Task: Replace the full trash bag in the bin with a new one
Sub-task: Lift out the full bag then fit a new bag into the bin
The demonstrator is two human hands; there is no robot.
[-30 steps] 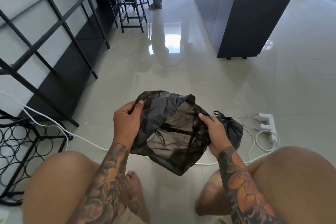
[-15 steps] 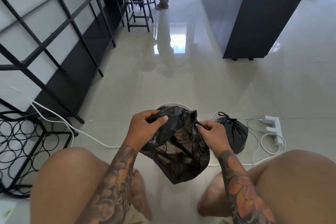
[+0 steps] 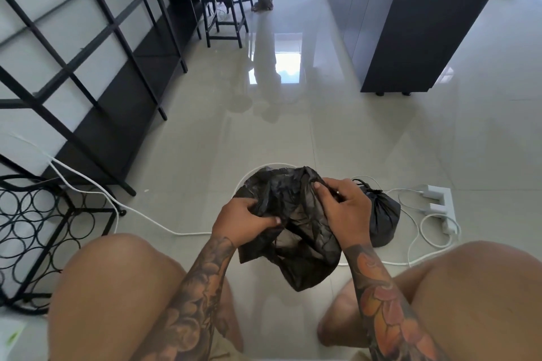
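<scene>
While you crouch over the tiled floor (image 3: 293, 132), the head camera, the only view you have, looks down between your knees at both hands working the new trash bag (image 3: 296, 223). Your left hand (image 3: 245, 221) grips a bunched fold on the bag's near-left side, fingers curled round the film. Your right hand (image 3: 344, 209) pinches the crumpled top edge on the right, thumb and fingers closed on it. The bag hangs between the two hands, off the floor, its long axis running from the gathered mouth at the far top down toward you, where the closed bottom droops between your legs.

The full trash bag (image 3: 381, 217), tied at its neck, sits on the floor just beyond and to the right of your right hand, touching neither hand. A white arc (image 3: 264, 165) curves on the floor just past the new bag's top; it may be the bin's rim, but the bag hides too much to tell, so I cannot place the bin with certainty.

What matters for the coming move, in my judgement, is that the mouth lies at the far end, away from your body, with the right hand nearer to it. You would want to find the two layers there and spread them apart. A white cable (image 3: 140, 214) and a power strip (image 3: 440, 199) lie close by on the floor.
</scene>
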